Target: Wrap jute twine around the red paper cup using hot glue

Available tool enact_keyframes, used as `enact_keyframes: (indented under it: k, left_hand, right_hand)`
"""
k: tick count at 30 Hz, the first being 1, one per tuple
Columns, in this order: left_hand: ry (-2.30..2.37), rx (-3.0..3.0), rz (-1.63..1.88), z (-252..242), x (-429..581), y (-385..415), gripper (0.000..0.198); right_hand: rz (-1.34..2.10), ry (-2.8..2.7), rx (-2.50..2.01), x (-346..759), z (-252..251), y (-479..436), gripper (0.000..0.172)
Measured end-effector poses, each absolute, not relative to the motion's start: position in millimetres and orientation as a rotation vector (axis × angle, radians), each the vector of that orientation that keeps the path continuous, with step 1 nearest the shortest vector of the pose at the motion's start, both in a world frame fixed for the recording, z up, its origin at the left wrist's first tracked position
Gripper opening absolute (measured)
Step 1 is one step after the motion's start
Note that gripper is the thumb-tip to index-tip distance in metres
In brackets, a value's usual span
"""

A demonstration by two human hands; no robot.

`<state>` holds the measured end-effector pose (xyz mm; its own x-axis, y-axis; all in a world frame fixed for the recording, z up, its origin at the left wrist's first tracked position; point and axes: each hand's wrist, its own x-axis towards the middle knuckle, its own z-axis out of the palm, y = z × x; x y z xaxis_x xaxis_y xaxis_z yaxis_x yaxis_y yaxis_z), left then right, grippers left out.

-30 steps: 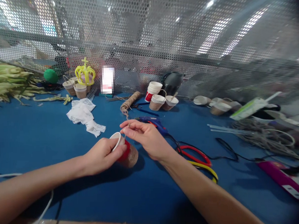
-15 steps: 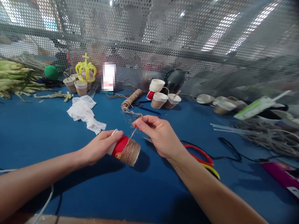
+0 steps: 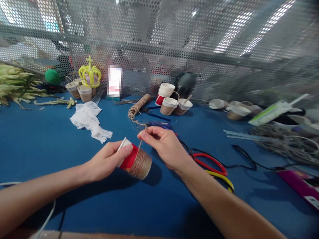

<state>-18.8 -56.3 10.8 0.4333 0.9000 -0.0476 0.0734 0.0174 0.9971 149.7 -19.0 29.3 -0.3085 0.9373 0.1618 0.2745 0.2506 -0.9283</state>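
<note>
My left hand (image 3: 108,158) is closed around the rim end of a red paper cup (image 3: 130,156), which lies tilted in the air with its base to the right. Brown twine (image 3: 140,164) is wound round the base half of the cup. Between thumb and fingers, my right hand (image 3: 162,142) pinches the strand that rises from the cup. From there the strand runs back to a twine hank (image 3: 139,105) on the blue table (image 3: 105,210). Scissors with red and yellow handles (image 3: 211,163) lie partly hidden behind my right forearm.
A crumpled white cloth (image 3: 90,119) lies left of the hank. Twine-wrapped cups (image 3: 169,105) and a dark kettle (image 3: 187,83) stand at the back. A yellow crown (image 3: 90,75) is back left. Grey cord (image 3: 279,140) and a purple power strip (image 3: 301,187) lie right.
The cup has turned in my left hand, and its wound twine looks more even around the base. My right hand has shifted slightly left and down, still pinching the strand.
</note>
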Motion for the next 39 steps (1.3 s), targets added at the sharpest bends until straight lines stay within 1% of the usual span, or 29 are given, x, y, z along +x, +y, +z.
enact_keyframes:
  k: [9,28,39]
  left_hand:
    - [0.867,1.496,0.890,6.2,-24.0,-58.8,0.032]
    - [0.921,1.488,0.878,7.1,-21.7,-57.3,0.036]
    - [0.872,1.552,0.889,5.3,-23.8,-59.2,0.033]
  right_hand:
    - [1.181,-1.727,-1.132,147.0,29.4,-23.3,0.019]
    - [0.985,-1.792,-1.168,150.1,40.5,-25.1,0.018]
    - [1.122,-1.817,-1.195,146.8,33.5,-26.2,0.021]
